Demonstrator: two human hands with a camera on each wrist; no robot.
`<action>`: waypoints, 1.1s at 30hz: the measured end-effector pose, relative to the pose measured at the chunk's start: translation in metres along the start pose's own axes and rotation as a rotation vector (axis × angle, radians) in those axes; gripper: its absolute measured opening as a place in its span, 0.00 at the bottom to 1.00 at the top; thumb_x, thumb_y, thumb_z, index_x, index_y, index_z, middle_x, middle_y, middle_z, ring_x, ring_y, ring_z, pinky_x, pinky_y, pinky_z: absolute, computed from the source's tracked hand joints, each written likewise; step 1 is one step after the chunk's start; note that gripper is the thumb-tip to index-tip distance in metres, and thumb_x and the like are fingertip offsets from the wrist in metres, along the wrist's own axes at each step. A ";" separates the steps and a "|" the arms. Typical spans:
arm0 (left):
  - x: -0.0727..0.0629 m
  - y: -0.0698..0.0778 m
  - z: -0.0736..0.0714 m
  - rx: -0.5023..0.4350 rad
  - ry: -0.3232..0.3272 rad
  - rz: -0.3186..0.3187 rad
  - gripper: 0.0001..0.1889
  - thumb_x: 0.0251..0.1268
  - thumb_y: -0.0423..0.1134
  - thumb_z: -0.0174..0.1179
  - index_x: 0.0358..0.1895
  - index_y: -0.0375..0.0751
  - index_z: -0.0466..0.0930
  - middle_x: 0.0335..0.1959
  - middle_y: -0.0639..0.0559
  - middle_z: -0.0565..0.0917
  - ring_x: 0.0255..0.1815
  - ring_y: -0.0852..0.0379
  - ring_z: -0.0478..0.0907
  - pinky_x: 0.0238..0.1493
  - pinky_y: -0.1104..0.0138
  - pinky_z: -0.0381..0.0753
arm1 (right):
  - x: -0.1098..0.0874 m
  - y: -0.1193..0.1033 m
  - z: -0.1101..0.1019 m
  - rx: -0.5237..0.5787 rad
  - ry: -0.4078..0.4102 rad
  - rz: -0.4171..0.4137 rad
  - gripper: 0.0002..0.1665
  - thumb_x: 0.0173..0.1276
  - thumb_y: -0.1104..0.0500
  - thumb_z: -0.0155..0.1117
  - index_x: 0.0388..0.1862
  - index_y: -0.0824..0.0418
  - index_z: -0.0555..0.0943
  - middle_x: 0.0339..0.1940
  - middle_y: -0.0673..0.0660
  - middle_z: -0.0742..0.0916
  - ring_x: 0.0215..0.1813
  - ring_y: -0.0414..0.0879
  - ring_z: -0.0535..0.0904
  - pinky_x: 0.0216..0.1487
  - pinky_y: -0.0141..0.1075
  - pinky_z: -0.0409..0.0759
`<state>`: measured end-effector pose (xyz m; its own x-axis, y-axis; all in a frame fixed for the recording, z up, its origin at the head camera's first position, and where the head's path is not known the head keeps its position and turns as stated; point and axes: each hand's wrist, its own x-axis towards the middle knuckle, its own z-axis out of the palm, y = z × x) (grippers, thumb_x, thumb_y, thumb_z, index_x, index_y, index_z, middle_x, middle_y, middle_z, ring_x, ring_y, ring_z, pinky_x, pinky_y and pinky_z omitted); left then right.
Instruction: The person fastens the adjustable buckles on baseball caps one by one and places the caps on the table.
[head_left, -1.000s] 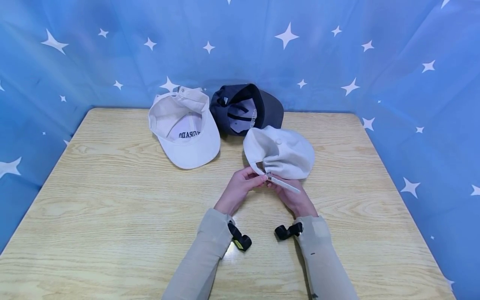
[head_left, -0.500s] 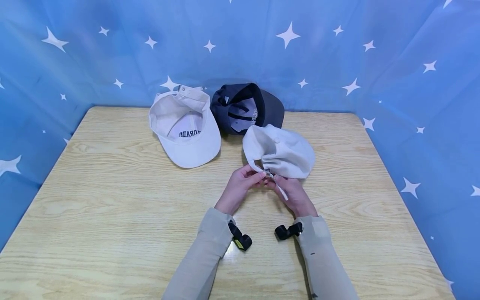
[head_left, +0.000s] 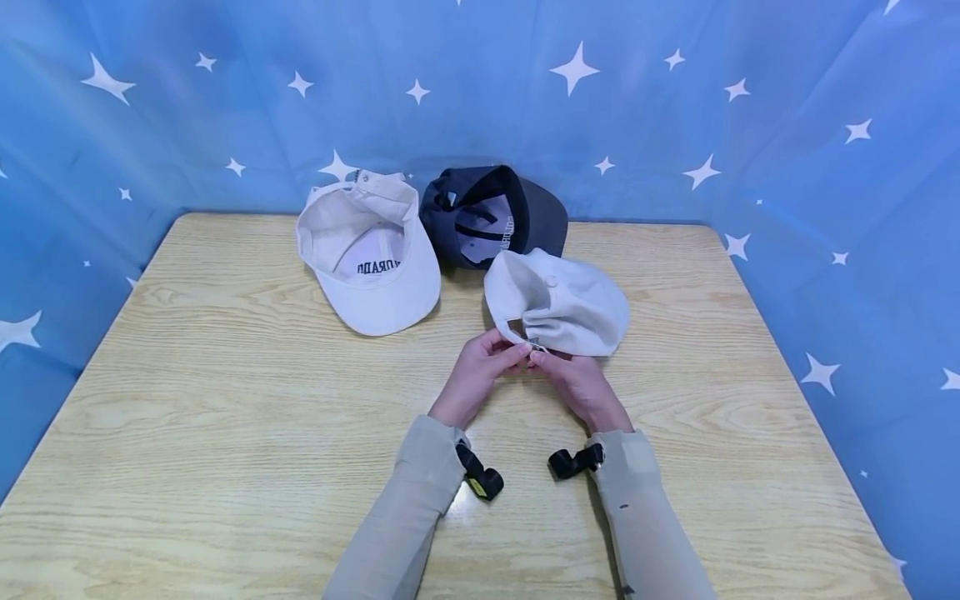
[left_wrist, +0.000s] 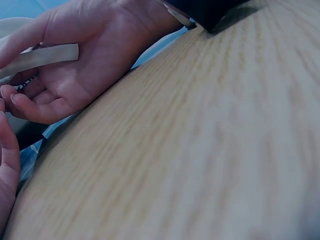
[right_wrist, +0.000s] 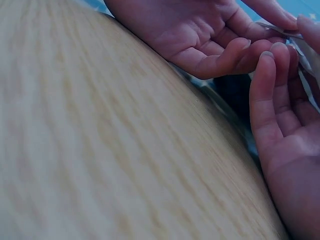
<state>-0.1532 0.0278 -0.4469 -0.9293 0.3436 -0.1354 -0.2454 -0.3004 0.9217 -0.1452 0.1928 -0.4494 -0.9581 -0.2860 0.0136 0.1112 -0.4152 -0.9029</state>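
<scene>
A pale cap (head_left: 581, 308) lies on the wooden table with its crown to the right and its rear opening toward me. My left hand (head_left: 477, 372) pinches the cap's back strap beside the small metal buckle, thumb on top. From the other side, my right hand (head_left: 588, 387) pinches the strap close to the left fingertips. The strap's loose end (left_wrist: 62, 53) runs under the right thumb along the palm in the left wrist view. Both hands' fingertips nearly meet in the right wrist view. The fingers hide most of the buckle.
A white cap (head_left: 390, 304) sits upside down at the back left, lettering inside. Beside it a dark navy cap (head_left: 543, 217) lies on its side, just behind the pale cap. A blue star-patterned curtain (head_left: 480, 100) stands behind the wooden table (head_left: 225, 433).
The strap's loose end first stuck out to the right, then swung down toward me, and is now hidden from the head view under my right hand. My right thumb has come onto the strap.
</scene>
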 end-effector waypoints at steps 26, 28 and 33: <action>0.001 0.000 -0.003 -0.014 0.012 0.030 0.15 0.55 0.41 0.62 0.44 0.41 0.75 0.38 0.47 0.78 0.37 0.56 0.75 0.44 0.56 0.75 | 0.001 -0.001 0.001 -0.105 0.084 -0.036 0.07 0.57 0.64 0.64 0.35 0.65 0.79 0.31 0.55 0.83 0.33 0.44 0.78 0.39 0.35 0.77; 0.002 0.000 -0.003 -0.059 0.019 0.033 0.16 0.56 0.41 0.61 0.46 0.41 0.74 0.39 0.48 0.77 0.37 0.56 0.75 0.44 0.57 0.75 | 0.001 -0.001 0.001 -0.132 0.076 -0.033 0.09 0.57 0.65 0.64 0.37 0.66 0.78 0.34 0.56 0.83 0.35 0.45 0.78 0.40 0.36 0.77; 0.003 0.000 -0.005 -0.164 0.002 0.050 0.19 0.61 0.46 0.56 0.53 0.41 0.70 0.45 0.46 0.75 0.41 0.54 0.74 0.45 0.59 0.74 | -0.003 -0.005 -0.003 -0.200 0.002 -0.009 0.16 0.55 0.68 0.64 0.43 0.65 0.73 0.40 0.56 0.78 0.38 0.45 0.75 0.42 0.35 0.76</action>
<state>-0.1574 0.0244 -0.4495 -0.9421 0.3225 -0.0918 -0.2403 -0.4584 0.8556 -0.1434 0.1985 -0.4460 -0.9594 -0.2813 0.0217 0.0478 -0.2378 -0.9701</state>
